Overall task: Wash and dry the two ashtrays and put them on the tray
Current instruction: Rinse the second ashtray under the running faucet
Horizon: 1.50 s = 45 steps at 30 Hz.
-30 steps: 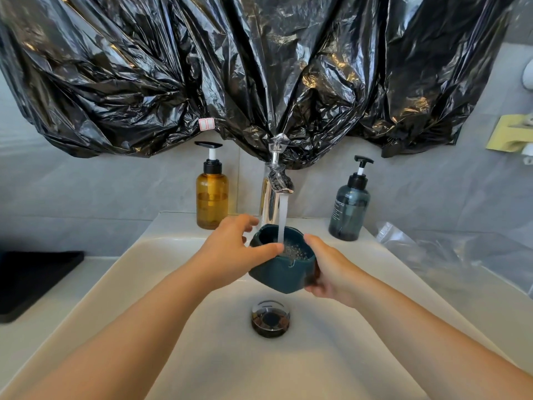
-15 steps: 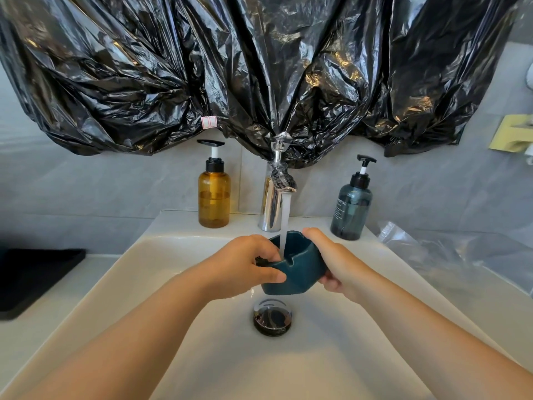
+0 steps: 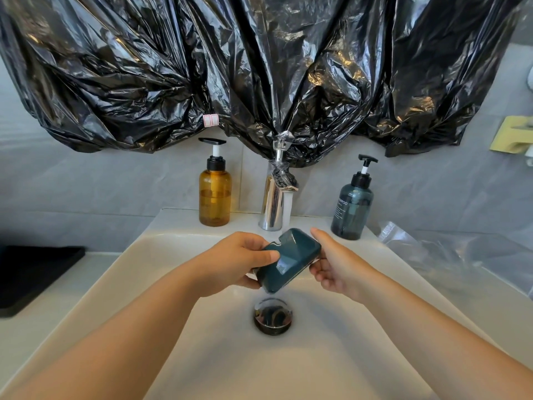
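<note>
Low in the white sink (image 3: 274,370), a dark drain stopper (image 3: 273,316) sits beneath the teal ashtray (image 3: 288,259), which is held tipped on its side. The left hand (image 3: 230,262) and right hand (image 3: 334,267) take one end each, each grip curled round it. Well left, a black tray (image 3: 34,272) lies on the bench (image 3: 34,342). Behind, the faucet (image 3: 274,203) runs water; a half-full amber pump bottle (image 3: 215,194) and a shampoo bottle (image 3: 352,209) flank it.

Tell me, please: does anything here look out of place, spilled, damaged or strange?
Yes. Crumpled black plastic covers the wall above the sink and hangs down to the faucet handle, which is unusual. Some clear plastic lies loose beside the sink at the right. The ashtray shows no damage, and nothing looks spilled.
</note>
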{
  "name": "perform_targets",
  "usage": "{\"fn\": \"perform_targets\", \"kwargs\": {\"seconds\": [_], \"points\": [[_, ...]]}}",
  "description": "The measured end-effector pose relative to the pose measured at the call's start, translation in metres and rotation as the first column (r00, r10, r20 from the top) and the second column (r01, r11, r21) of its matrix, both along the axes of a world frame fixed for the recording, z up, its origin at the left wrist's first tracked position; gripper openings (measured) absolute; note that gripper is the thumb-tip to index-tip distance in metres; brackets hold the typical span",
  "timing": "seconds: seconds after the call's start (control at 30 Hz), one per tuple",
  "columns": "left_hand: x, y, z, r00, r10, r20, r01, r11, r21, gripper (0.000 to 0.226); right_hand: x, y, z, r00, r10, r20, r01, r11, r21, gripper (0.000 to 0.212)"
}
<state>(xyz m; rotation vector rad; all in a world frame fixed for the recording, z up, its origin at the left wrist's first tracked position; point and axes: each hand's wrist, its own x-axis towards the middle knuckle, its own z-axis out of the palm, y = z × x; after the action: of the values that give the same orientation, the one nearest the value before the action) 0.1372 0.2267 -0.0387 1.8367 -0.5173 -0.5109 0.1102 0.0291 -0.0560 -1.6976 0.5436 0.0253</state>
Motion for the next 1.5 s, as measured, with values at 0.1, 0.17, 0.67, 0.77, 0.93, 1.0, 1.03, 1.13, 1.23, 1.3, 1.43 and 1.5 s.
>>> {"fn": "perform_targets", "kwargs": {"seconds": [0.1, 0.17, 0.67, 0.77, 0.93, 1.0, 1.03, 1.13, 1.23, 1.3, 1.43, 1.5], "points": [[0.001, -0.001, 0.002, 0.998, 0.033, -0.05, -0.037, 0.997, -0.073, 0.015, 0.001, 0.001, 0.001, 1.0, -0.027, 0.015, 0.026, 0.999, 0.035, 0.057], [0.0, -0.004, 0.003, 0.995, 0.046, -0.089, -0.056, 0.993, -0.108, 0.015, 0.001, 0.003, 0.001, 1.0, -0.026, 0.015, 0.024, 0.996, 0.086, 0.059], [-0.005, -0.009, 0.001, 0.974, -0.048, -0.22, 0.024, 0.993, -0.112, 0.016, -0.006, 0.016, 0.007, 0.999, -0.025, -0.039, 0.039, 0.905, 0.423, 0.061], [-0.009, -0.014, 0.001, 0.967, -0.082, -0.243, 0.048, 0.989, -0.143, 0.017, -0.005, 0.015, 0.009, 0.998, -0.047, -0.043, 0.061, 0.914, 0.401, 0.062], [-0.009, -0.013, 0.001, 0.95, -0.059, -0.308, -0.002, 0.981, -0.194, 0.022, -0.002, 0.017, 0.004, 1.0, -0.01, 0.002, 0.009, 0.946, 0.324, 0.07], [-0.007, -0.013, 0.002, 0.944, -0.05, -0.325, -0.01, 0.983, -0.182, 0.029, -0.002, 0.019, 0.002, 1.0, 0.012, 0.023, -0.018, 0.96, 0.279, 0.07], [-0.006, -0.013, 0.001, 0.943, -0.044, -0.331, -0.016, 0.985, -0.174, 0.033, -0.002, 0.02, 0.002, 0.999, 0.019, 0.029, -0.026, 0.965, 0.262, 0.07], [0.001, -0.013, -0.003, 0.941, 0.002, -0.339, -0.059, 0.986, -0.158, 0.04, -0.001, 0.024, 0.002, 0.999, 0.02, 0.04, -0.028, 0.979, 0.2, 0.064], [0.002, -0.014, -0.004, 0.926, 0.01, -0.378, -0.098, 0.971, -0.216, 0.037, -0.001, 0.025, 0.004, 0.997, 0.014, 0.072, -0.026, 0.986, 0.162, 0.051], [0.002, -0.015, -0.003, 0.913, 0.018, -0.407, -0.127, 0.961, -0.244, 0.034, -0.002, 0.027, 0.005, 0.994, 0.049, 0.1, -0.061, 0.99, 0.125, 0.043], [0.003, -0.016, -0.002, 0.917, 0.083, -0.389, -0.199, 0.943, -0.268, 0.033, -0.001, 0.027, 0.004, 0.984, 0.093, 0.151, -0.11, 0.989, 0.103, 0.039], [0.002, -0.018, -0.001, 0.925, 0.119, -0.362, -0.23, 0.932, -0.279, 0.034, -0.001, 0.024, 0.005, 0.986, 0.081, 0.147, -0.108, 0.975, 0.192, 0.046]]}}
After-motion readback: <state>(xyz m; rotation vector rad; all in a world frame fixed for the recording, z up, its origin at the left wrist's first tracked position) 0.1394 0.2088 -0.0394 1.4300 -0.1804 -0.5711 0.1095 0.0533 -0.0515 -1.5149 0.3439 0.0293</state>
